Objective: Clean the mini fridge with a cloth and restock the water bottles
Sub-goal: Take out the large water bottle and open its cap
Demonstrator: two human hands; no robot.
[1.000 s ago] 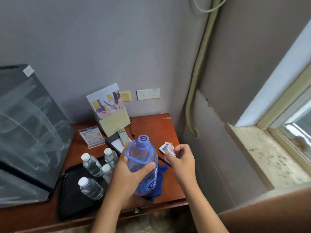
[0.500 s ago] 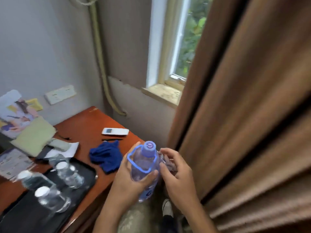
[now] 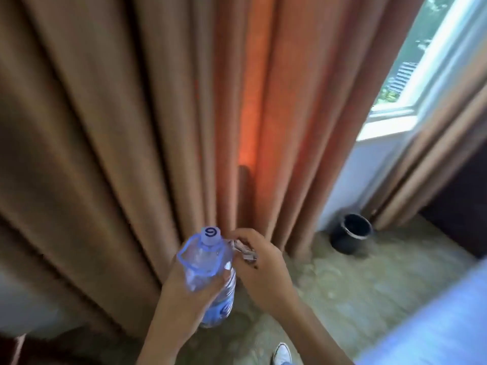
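My left hand (image 3: 184, 293) grips a large clear water bottle (image 3: 210, 272) with a blue cap, a blue carry loop and a blue label, held upright at the lower middle of the view. Right beside the bottle's neck, my right hand (image 3: 261, 270) is closed on small crumpled wrappers (image 3: 243, 250). The mini fridge, the cloth and the small bottles are out of sight.
Brown curtains (image 3: 131, 127) fill most of the view ahead. A black bin (image 3: 351, 233) stands on the patterned carpet (image 3: 355, 299) by the white wall under the window (image 3: 411, 83). A pale blue surface (image 3: 434, 325) sits at the lower right. A white shoe (image 3: 283, 351) shows at the bottom edge.
The view has swung right, away from the desk, tray and cloth, to the curtains and the bin. Both hands kept hold of the bottle and the wrappers.
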